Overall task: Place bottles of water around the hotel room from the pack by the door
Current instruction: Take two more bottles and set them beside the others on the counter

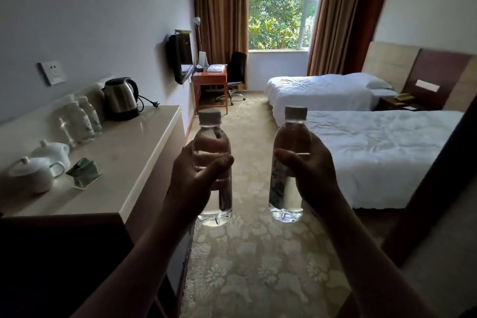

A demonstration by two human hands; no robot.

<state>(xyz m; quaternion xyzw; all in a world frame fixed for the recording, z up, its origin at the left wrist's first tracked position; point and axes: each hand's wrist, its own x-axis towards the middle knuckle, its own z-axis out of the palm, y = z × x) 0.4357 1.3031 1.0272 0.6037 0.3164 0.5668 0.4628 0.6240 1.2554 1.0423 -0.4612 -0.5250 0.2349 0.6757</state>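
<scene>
Two bottles stood upright in my grip, my left hand (pixel 196 175) wrapped round the left bottle (pixel 214 162), my right hand (pixel 309 173) round the right bottle (pixel 286 162); both hung over the carpet (pixel 258 253). The surface (pixel 124 152) beside me already carried bottles (pixel 80 121), so I judged these belonged farther in; best carried level, set down base-first.

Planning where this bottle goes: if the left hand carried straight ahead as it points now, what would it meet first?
The left hand, holding its bottle, has open carpet ahead; the wooden desk by the window is probably first, though depth is unclear.

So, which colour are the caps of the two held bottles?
Both caps are white, seen in the head view.
</scene>
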